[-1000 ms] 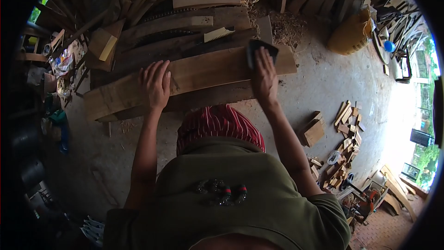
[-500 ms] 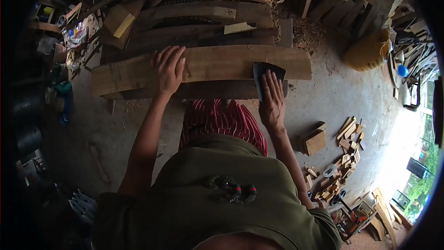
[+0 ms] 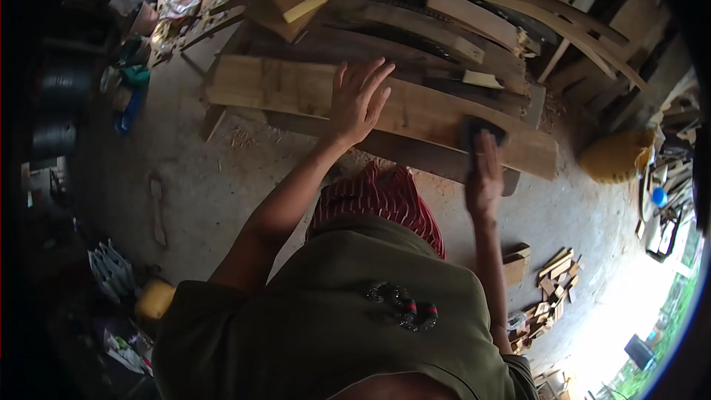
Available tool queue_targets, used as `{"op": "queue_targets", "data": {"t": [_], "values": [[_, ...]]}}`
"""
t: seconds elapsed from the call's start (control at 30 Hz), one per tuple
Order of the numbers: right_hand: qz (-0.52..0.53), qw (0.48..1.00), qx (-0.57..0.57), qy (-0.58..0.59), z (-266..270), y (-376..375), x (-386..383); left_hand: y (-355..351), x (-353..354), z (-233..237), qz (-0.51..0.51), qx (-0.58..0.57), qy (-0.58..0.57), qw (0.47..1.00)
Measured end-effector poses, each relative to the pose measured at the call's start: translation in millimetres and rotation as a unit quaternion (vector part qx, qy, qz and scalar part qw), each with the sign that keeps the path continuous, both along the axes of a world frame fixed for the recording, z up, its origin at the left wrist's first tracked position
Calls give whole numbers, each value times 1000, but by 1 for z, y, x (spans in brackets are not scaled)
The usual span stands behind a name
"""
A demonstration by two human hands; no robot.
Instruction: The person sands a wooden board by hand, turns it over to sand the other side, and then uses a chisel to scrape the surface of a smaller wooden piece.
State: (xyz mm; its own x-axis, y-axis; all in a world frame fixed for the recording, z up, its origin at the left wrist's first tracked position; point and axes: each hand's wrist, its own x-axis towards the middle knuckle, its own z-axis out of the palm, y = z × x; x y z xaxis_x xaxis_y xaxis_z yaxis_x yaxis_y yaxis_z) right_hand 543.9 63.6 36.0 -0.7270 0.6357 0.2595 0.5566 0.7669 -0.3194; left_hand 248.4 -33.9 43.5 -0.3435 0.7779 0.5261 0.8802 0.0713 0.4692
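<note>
A long wooden plank (image 3: 289,87) lies across a low bench, slanting down to the right. My left hand (image 3: 358,104) rests on the middle of the plank, its fingers apart and holding nothing. Near the plank's right part, my right hand (image 3: 485,170) presses a dark sheet (image 3: 474,127), like sandpaper, against the wood. That hand is blurred by motion, its fingers stretched over the sheet. Beyond the plank, a pale toothed piece (image 3: 483,79) lies on the bench wood.
Curved boards (image 3: 474,18) are stacked behind the plank. A yellow sack (image 3: 616,157) stands at the right. Wood offcuts (image 3: 552,289) lie on the floor at the lower right. A yellow container (image 3: 155,299) is at the lower left.
The view has turned, so the plank now slants and appears shifted right. Both hands remain at the plank; my right hand and the dark sheet are now blurred.
</note>
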Motion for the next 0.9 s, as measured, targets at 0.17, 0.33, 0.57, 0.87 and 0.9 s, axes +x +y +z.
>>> {"op": "queue_targets", "data": {"t": [0.17, 0.33, 0.57, 0.87, 0.9], "values": [[-252, 967, 27, -6, -22, 65, 23, -91, -112, -9, 202, 94, 10, 975], [-19, 999, 22, 44, -8, -25, -102, -160, -185, -23, 460, 61, 111, 879], [-89, 992, 74, -52, -19, 36, -27, -177, -223, -87, 465, 44, -156, 870], [158, 986, 2, 55, -7, -50, -221, -159, -217, -95, 456, 223, -226, 831], [211, 975, 14, 61, -12, -57, -234, -161, -218, -93, 448, 214, -248, 832]]}}
